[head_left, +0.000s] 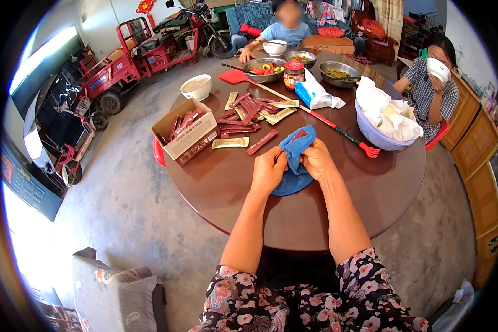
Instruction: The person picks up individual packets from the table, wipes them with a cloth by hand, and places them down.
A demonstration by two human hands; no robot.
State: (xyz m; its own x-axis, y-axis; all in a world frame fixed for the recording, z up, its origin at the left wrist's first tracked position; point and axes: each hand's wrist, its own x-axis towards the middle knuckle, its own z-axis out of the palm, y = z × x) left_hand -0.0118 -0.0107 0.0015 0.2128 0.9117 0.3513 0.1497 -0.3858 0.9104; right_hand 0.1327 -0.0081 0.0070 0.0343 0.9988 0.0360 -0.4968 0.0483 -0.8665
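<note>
Both my hands pinch a blue cloth (297, 145) over the near middle of the round table. My left hand (269, 170) is closed on its left side, and my right hand (317, 160) grips the right side. A dark red stick packet (300, 134) shows in the fold at the cloth's top; whether fingers touch it is hidden. The cloth's lower part spreads on the tabletop below my hands. Just left of the cloth lies a single red stick packet (262, 142). Beyond it are a cream-coloured packet (231, 143) and a loose pile of red packets (250, 110).
An open cardboard box (192, 139) of packets stands left on the table (216, 191). A red-headed back scratcher (337, 126) lies across it. Right are a tissue pack (314, 96) and a purple basket (383, 133). Food bowls stand behind; two people sit around the table.
</note>
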